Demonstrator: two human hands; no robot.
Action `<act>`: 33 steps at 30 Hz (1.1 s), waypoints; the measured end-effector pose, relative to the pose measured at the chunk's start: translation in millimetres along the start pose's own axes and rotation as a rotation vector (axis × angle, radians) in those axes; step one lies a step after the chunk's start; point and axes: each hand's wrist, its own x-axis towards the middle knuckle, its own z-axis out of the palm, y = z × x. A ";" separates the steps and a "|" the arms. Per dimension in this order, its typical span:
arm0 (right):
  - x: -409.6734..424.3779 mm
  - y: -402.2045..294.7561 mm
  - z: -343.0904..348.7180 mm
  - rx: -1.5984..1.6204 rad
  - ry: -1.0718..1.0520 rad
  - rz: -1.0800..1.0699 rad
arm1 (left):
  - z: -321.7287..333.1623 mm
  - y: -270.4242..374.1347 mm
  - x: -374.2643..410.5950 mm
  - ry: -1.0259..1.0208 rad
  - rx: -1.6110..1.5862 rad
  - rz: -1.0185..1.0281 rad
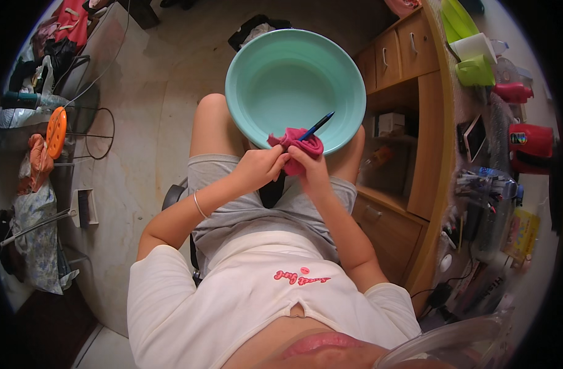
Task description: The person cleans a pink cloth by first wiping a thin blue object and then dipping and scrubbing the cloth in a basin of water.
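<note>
A dark blue pen stands out of a bunched pink-red cloth, tilted up over the near rim of a light green plastic basin. My left hand pinches the cloth's left edge, with a thin bangle on that wrist. From the right, my right hand holds the same cloth, its thumb just below the pen. The pen's lower end is hidden in the cloth. The basin rests about my knees, in front of both hands. Whether water lies in it I cannot tell.
On the right runs a wooden desk with drawers; its top holds green cups, a phone, a red mug and a container of pens. Bags, clothes and an orange round stool seat are at the left. A dark bag lies behind the basin.
</note>
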 end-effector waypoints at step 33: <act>4.3 1.5 -11.8 0.052 -0.110 -0.031 | -18.6 0.9 9.3 -0.443 -1.402 -0.628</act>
